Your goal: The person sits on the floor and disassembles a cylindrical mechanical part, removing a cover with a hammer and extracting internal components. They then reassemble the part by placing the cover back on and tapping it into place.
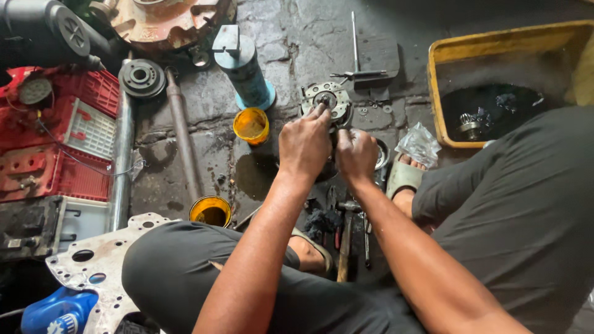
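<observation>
Round metal plate [326, 99]: left hand [303, 145] fingertips pinch its centre hub; right hand [357, 154] beside it, grip unclear.

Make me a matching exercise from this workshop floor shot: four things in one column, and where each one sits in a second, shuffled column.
Things:
1. round metal part
2. yellow tray
3. small yellow cup
4. red crate

Places:
A. far left of the floor
B. under the left hand fingertips
C. upper right, holding dark oil
D. just left of the hands, beside the blue cylinder

Pairs: 1-B, 2-C, 3-D, 4-A
</observation>
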